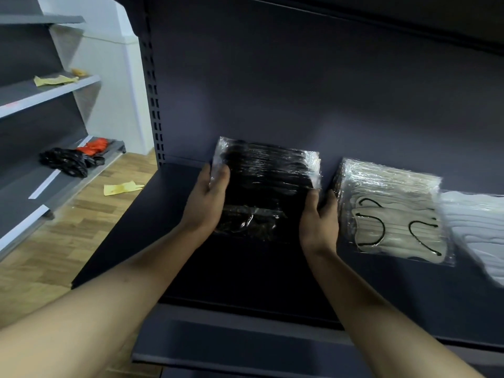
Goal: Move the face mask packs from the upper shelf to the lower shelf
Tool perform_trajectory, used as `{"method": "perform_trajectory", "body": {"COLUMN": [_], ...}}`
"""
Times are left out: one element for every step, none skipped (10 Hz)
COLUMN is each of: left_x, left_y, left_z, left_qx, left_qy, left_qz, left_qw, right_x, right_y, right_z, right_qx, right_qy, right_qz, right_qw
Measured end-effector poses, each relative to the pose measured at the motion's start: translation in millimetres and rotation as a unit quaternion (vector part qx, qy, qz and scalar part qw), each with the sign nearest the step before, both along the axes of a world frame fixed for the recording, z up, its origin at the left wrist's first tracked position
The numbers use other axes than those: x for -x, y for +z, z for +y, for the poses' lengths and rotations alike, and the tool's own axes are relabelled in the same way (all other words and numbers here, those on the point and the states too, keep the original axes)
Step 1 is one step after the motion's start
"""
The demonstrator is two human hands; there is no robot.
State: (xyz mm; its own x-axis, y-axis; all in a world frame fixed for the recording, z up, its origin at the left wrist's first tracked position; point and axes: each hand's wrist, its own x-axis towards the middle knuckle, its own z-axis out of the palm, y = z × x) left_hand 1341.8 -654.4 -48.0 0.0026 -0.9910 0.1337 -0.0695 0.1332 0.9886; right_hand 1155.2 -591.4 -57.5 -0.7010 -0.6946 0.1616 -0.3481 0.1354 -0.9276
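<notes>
While the left hand [211, 192] curled its fingers round the clear-wrapped black mask pack [264, 186], the right hand [317, 222] gripped its opposite edge.

Dark grey metal shelving unit [272, 77] ahead; pale wooden plank floor [90, 214] left, white wall [109, 77] far left beyond.

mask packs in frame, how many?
3. Black pack held by left hand and right hand; beige pack beside it on the shelf; white pack cut off at right edge. More may lie outside view.
</notes>
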Motion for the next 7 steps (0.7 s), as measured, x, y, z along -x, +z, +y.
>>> {"method": "perform_trajectory", "body": {"left_x": [4,2,1,-2,-4,-9,-14], "left_y": [4,8,10,9,7,7,7], "left_z": [2,1,2,0,3,2,3], "left_qx": [-0.006,-0.023,-0.024,-0.016,-0.013,-0.008,-0.012], "left_qy": [0.007,0.014,0.007,0.028,-0.004,-0.021,-0.012], "left_qz": [-0.016,-0.02,-0.035,-0.037,-0.058,-0.061,-0.034], "left_qw": [1.0,0.999,0.999,0.999,0.998,0.998,0.999], "right_x": [-2,-3,-4,-3,-1,3,4], "right_y": [0,2,2,1,2,0,-3], "right_z": [4,4,6,9,10,11,15], "right_qx": [-0.01,-0.031,-0.028,-0.012,-0.027,0.006,0.016], "right_qy": [0.023,0.044,0.041,0.039,0.048,0.03,0.022], "right_qz": [0.0,0.024,0.026,0.034,0.045,0.045,0.034], "right_qw": [1.0,0.998,0.998,0.999,0.997,0.999,0.999]}}
